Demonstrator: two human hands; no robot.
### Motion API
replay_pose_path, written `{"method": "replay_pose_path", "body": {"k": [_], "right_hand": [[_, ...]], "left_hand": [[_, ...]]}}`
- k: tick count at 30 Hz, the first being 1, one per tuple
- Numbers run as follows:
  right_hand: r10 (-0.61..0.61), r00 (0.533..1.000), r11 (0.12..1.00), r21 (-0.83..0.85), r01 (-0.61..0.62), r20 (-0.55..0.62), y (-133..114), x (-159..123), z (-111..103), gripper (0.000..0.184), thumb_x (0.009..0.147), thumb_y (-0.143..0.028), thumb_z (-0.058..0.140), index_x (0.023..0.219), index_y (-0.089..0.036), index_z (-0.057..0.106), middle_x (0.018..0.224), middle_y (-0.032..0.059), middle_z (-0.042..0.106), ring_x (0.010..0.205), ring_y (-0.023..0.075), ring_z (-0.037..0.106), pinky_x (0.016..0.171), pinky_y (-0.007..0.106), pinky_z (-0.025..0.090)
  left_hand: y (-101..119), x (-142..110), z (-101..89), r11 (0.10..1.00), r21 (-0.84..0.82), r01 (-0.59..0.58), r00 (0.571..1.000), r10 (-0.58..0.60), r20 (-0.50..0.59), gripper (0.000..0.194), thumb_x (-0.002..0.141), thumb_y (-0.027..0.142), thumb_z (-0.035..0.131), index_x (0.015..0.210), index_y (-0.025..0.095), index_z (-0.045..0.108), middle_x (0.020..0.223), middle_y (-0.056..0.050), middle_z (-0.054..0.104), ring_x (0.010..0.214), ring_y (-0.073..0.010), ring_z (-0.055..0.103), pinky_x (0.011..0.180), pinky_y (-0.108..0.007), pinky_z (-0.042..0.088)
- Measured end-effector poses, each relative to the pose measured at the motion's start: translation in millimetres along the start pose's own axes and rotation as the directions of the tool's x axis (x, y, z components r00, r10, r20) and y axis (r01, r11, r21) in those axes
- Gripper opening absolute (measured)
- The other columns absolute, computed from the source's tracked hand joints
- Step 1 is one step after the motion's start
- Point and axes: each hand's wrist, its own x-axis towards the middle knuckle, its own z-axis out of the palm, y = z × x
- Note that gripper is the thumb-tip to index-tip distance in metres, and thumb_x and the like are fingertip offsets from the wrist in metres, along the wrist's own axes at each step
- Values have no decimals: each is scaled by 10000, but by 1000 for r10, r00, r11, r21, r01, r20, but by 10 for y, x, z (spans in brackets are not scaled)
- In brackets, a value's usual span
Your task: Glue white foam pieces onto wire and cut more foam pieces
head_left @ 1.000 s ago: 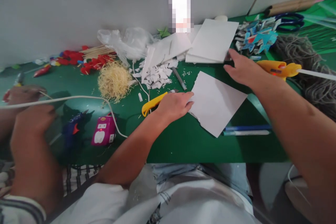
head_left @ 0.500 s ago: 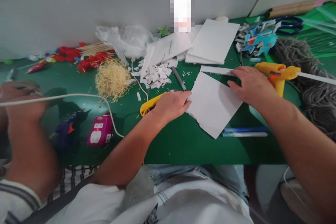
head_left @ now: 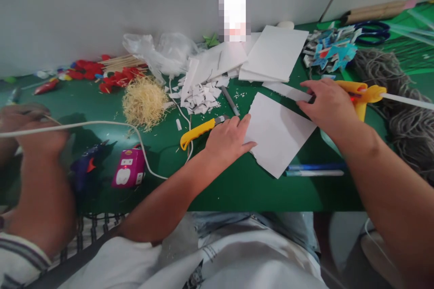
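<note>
Head view: right hand [head_left: 327, 104] is pinching a likely light, bendy white card strip [head_left: 286, 90] by its end, left hand [head_left: 228, 137] lying spread.

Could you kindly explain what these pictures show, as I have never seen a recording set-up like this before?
Of course. There is no machine here: a person works with two bare hands. Every picture comes from one camera worn on that person's head, looking forward and down.

The left hand has its fingertips over the rough edge of a white sheet on a green table. The right hand holds one end of a narrow white strip.

Around them lie a yellow cutter, white scraps, a pale shredded bundle, a yellow glue gun and grey yarn. The arm at the far left of the view belongs to somebody else.
</note>
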Motion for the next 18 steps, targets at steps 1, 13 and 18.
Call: {"method": "replay_pose_path", "body": {"k": [1, 13, 18], "right_hand": [[0, 1000, 1000, 9, 0, -4, -5, -14, -7, 488, 830, -317, 586, 1277, -160, 700, 1128, 178, 712, 1014, 328, 667, 967, 508, 543], [-48, 997, 998, 32, 50, -65, 20, -142, 134, 391, 871, -325, 536, 1188, -243, 749, 1152, 126, 760, 1068, 360, 691, 917, 541, 566], [-55, 997, 998, 13, 56, -60, 0, -184, 118, 359, 904, -340, 534, 1169, -255, 762, 1131, 120, 775, 1094, 375, 680, 941, 567, 553]], "left_hand": [[19, 3, 10, 1000, -10, 11, 1000, -11, -5, 744, 1002, 480, 660, 1603, 152, 370, 1304, -175, 675, 1243, -318, 649, 992, -368, 518], [-36, 61, 71, 957, -278, 85, 993, -104, -52, 847, 931, 351, 729, 1637, 217, 281, 1152, -82, 690, 983, -237, 685, 748, -298, 517], [21, 36, 88, 993, -119, 0, 991, -16, -136, 696, 962, 492, 702, 1531, 163, 473, 1333, -163, 644, 1204, -312, 637, 993, -396, 508]]}}
